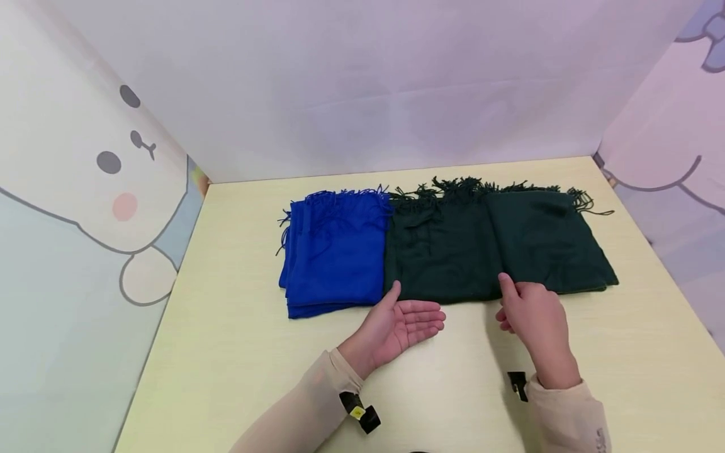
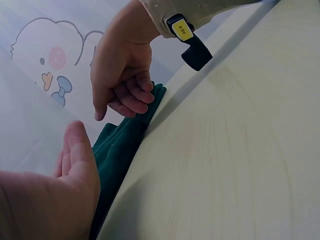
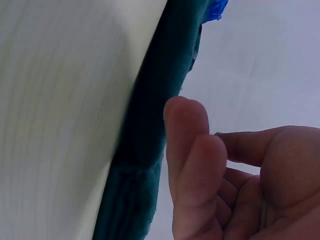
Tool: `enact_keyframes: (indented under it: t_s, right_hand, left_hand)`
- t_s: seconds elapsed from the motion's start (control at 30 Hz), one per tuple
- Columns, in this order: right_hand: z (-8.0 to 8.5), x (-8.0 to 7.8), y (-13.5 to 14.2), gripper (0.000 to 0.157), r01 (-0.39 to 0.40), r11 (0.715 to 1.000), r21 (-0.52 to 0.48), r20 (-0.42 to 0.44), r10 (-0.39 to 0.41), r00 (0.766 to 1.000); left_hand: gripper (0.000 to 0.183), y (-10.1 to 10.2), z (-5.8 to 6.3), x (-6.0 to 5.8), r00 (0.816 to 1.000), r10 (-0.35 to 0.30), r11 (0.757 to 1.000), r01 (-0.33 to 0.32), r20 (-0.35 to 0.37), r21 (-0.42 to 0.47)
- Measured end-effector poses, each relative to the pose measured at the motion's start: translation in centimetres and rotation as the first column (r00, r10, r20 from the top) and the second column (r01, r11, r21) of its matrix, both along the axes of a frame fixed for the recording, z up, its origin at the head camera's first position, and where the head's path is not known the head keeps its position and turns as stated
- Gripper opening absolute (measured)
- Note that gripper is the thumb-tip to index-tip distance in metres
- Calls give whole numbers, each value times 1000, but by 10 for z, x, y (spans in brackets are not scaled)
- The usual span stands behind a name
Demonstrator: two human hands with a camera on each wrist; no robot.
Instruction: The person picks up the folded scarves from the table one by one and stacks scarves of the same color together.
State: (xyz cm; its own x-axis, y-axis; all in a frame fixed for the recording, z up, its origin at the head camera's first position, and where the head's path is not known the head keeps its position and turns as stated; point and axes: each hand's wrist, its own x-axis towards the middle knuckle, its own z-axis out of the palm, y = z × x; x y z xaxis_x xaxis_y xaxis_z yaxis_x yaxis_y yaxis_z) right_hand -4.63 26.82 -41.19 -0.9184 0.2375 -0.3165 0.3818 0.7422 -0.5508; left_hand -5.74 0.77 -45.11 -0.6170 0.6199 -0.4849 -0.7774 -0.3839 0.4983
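Observation:
A folded blue fringed cloth (image 1: 340, 251) lies at the left of a row on the table. Against its right side is a folded dark green fringed cloth (image 1: 442, 258), which runs on into another green folded section (image 1: 549, 245). My left hand (image 1: 396, 327) is held palm up just before the front edges of the blue and green cloths, fingers straight and holding nothing. Over the green cloth's front edge hovers my right hand (image 1: 535, 314), thumb out and fingers loosely curled, with nothing in it. The right wrist view shows its fingers (image 3: 195, 175) beside the green cloth (image 3: 150, 125); contact is unclear.
The pale wooden table (image 1: 226, 352) reaches to a white back wall (image 1: 362, 94). Side panels with cartoon animals (image 1: 113, 189) stand left and right. Each beige sleeve carries a black strap (image 1: 359, 412) near the wrist.

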Motion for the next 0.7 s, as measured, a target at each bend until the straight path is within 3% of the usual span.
enact_keyframes:
  t_s: [0.43, 0.7]
  right_hand:
    - [-2, 9, 34, 67, 52, 997, -56, 2, -52, 999]
    - [-7, 11, 76, 84, 172, 984, -54, 51, -169, 984]
  left_hand:
    - [74, 6, 4, -5, 999, -24, 999, 25, -24, 31]
    - [71, 22, 4, -4, 1000, -12, 999, 14, -26, 48]
